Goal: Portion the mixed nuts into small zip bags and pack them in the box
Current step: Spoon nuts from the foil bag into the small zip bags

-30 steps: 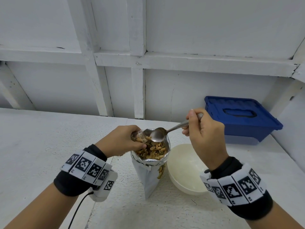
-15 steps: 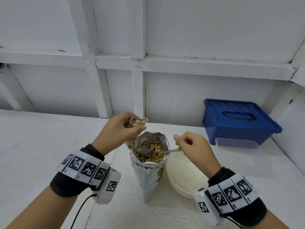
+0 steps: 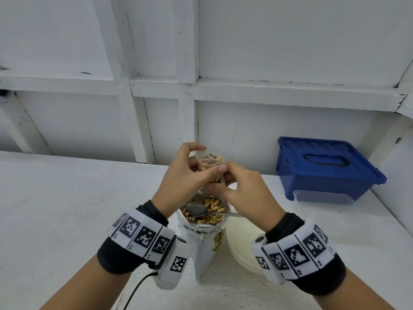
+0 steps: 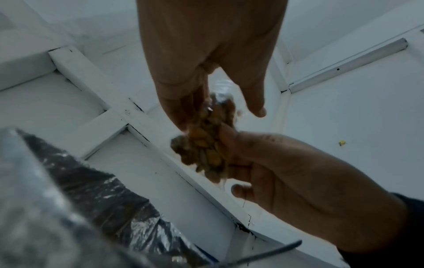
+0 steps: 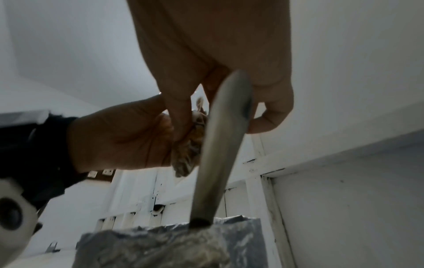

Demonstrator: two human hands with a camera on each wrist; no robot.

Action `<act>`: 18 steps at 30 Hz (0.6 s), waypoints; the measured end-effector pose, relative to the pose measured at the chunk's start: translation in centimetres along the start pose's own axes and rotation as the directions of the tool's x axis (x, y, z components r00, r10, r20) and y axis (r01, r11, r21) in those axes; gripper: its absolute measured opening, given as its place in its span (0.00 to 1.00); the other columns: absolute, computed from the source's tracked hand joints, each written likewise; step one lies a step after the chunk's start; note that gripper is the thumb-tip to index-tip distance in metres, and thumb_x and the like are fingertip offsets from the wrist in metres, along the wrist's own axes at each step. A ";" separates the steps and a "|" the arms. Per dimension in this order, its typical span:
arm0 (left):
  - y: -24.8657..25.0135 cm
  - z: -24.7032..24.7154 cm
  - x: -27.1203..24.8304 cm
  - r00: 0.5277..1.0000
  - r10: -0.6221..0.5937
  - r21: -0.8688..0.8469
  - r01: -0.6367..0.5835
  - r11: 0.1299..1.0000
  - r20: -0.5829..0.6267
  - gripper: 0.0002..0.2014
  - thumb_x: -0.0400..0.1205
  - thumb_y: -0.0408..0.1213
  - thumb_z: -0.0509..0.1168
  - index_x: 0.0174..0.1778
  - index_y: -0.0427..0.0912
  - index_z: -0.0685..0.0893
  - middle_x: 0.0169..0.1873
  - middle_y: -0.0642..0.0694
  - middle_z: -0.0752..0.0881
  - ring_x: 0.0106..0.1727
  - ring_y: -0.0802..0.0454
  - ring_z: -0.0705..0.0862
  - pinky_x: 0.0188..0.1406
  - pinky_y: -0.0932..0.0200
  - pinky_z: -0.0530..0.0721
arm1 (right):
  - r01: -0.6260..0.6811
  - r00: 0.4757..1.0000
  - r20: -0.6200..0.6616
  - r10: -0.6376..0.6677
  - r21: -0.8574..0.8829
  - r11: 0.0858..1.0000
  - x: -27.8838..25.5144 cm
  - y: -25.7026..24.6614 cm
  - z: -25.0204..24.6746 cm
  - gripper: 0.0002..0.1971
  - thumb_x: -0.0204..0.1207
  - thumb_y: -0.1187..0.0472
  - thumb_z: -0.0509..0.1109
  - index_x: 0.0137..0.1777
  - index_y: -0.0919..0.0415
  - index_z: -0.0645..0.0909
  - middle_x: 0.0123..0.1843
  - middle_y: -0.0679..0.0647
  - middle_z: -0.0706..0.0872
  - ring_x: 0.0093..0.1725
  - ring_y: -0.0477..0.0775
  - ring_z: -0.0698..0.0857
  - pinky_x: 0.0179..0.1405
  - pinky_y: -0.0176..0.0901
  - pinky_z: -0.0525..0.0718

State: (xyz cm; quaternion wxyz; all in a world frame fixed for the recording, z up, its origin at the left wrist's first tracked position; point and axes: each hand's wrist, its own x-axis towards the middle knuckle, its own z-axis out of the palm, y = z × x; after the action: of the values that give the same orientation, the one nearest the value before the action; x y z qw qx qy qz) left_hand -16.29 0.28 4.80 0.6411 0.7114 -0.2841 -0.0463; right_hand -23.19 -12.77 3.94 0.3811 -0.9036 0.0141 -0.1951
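A small clear zip bag (image 3: 211, 159) partly filled with mixed nuts is held up above the open foil nut bag (image 3: 204, 227). My left hand (image 3: 202, 166) grips the zip bag from the left, thumb across its front. My right hand (image 3: 220, 181) pinches its lower part from the right. The left wrist view shows the zip bag (image 4: 206, 145) bulging between both hands. A metal spoon (image 3: 196, 209) lies on the nuts in the foil bag, its handle (image 5: 222, 145) sticking out to the right, with no hand on it.
A cream bowl (image 3: 243, 249) stands just right of the foil bag, under my right wrist. A blue lidded box (image 3: 324, 166) sits at the back right against the white wall. The white tabletop (image 3: 67, 209) stretches out to the left.
My right hand has let go of the spoon, left it in the foil bag and come up to the zip bag. My left hand has lifted the zip bag higher.
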 end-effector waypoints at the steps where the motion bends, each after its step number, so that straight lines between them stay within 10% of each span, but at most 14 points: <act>1: 0.1 -0.2 0.0 0.999 -0.005 -0.034 0.007 0.999 0.040 0.25 0.68 0.50 0.75 0.58 0.52 0.76 0.42 0.48 0.90 0.44 0.56 0.88 0.43 0.64 0.86 | -0.011 1.000 0.019 0.010 0.040 0.999 0.1 0.1 -0.3 0.15 0.71 0.51 0.74 0.57 0.53 0.82 0.42 0.42 0.86 0.44 0.39 0.84 0.48 0.33 0.82; 7: -0.3 -0.9 0.4 0.999 -0.015 -0.184 0.023 0.983 0.046 0.14 0.73 0.43 0.65 0.51 0.42 0.87 0.42 0.44 0.91 0.46 0.49 0.89 0.42 0.58 0.88 | -0.039 0.990 0.137 0.024 0.104 0.994 0.7 0.4 -1.4 0.13 0.72 0.53 0.73 0.56 0.53 0.84 0.46 0.44 0.88 0.46 0.37 0.85 0.44 0.22 0.80; 18: -0.3 -1.0 0.8 0.997 0.071 0.006 -0.071 0.997 -0.004 0.15 0.76 0.52 0.62 0.50 0.47 0.86 0.42 0.47 0.90 0.45 0.52 0.89 0.42 0.50 0.89 | 0.022 0.996 -0.094 0.010 0.338 0.941 1.7 -0.5 -1.6 0.06 0.78 0.60 0.67 0.43 0.50 0.83 0.37 0.51 0.88 0.34 0.43 0.85 0.31 0.34 0.84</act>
State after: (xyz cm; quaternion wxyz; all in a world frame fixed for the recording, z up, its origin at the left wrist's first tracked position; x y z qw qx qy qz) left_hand -15.07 0.77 4.98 0.6408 0.7029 -0.3081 -0.0214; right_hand -22.29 -13.82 5.92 0.5293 -0.8143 -0.0045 -0.2382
